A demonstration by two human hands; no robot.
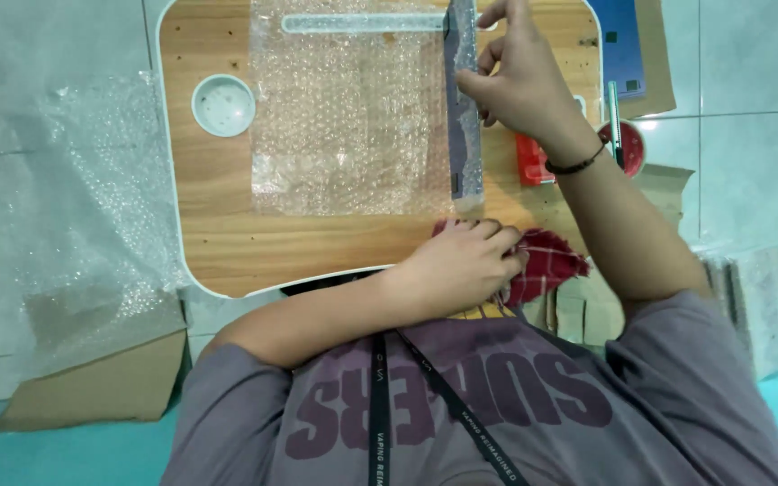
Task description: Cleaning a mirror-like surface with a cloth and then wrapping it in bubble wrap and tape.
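Bubble wrap [344, 108] lies flat on the wooden lap tray [218, 225], and just right of it we pinch a long grey flat item [464, 117] with our right hand [520, 85], fingers closed on its upper edge. Our left hand [461, 265] sits below, curled shut on red checked cloth [547, 265]. To wrap well, we judge the item should stay square to the sheet's edge and pressed down evenly. Its top end is cut off by the frame, and our right wrist hides part of a red object [530, 162] beside it.
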